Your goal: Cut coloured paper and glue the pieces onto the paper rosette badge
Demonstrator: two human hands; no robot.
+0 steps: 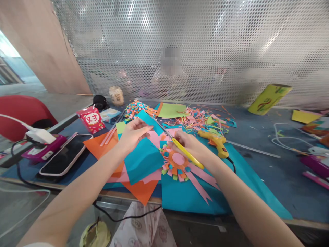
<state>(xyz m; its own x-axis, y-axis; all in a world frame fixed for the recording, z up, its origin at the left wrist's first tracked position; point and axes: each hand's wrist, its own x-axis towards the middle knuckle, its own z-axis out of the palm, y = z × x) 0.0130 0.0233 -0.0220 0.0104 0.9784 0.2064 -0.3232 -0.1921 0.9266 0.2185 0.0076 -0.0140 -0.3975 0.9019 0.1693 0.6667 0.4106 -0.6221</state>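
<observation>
Gripping yellow-handled scissors [189, 154] in the right hand [185, 141], a person works over a table [246, 120] strewn with coloured paper, the left hand [135, 133] pinching a blue paper strip [151, 122] between thumb and fingers. The strip slants above the middle of the pile, the scissor blades pointing away from the body and lying along its right edge; whether they have bitten into the paper cannot be made out. Just below the right hand lies a paper rosette [178, 159] with a pink centre, an orange ring, a many-coloured fringe and pink tails, resting on a large blue sheet [190, 197]. Under the left hand spread a smaller blue piece [144, 161] and orange paper [141, 192]. Beyond the hands sit a second rosette [139, 107], a green sheet [172, 110] and a tangle of paper scraps [199, 119], with a yellow glue gun [217, 141] to the right. A phone [67, 154] and a red packet [91, 118] lie at left, a yellow tube [269, 99] leans at far right, and a perforated metal screen [205, 44] rises behind.
</observation>
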